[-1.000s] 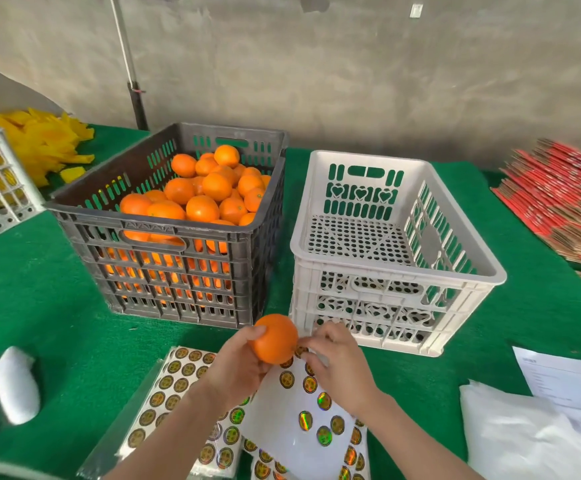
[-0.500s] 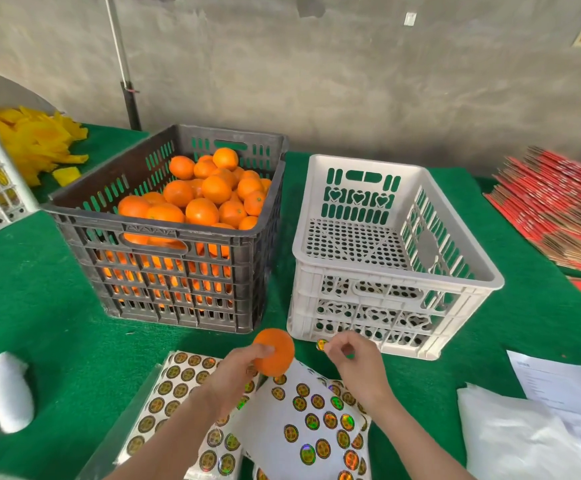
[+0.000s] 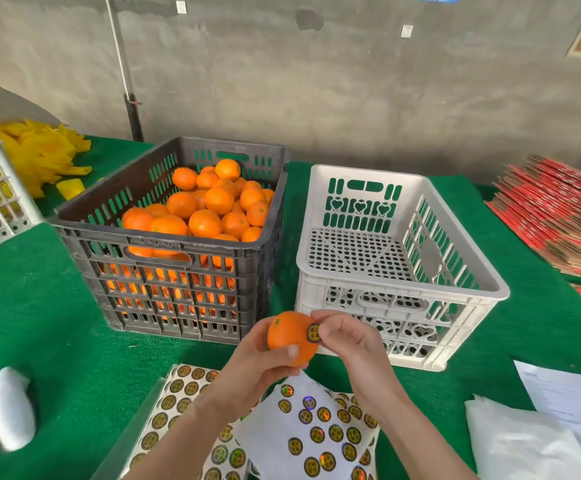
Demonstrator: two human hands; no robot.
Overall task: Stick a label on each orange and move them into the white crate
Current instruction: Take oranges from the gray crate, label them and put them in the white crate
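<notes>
**Round label pressed onto a held orange**

The left hand [image 3: 251,362] curls around a smooth, round orange [image 3: 291,336], held above the green felt table [image 3: 39,323] in front of the two crates. The right hand [image 3: 348,337], fingers bent, pinches a small glossy round label [image 3: 313,332] against the fruit's skin. The perforated white crate [image 3: 400,289] holds no fruit; the slotted dark crate [image 3: 178,296] is heaped with oranges. Shiny label sheets [image 3: 317,431] lie beneath the wrists.
</notes>
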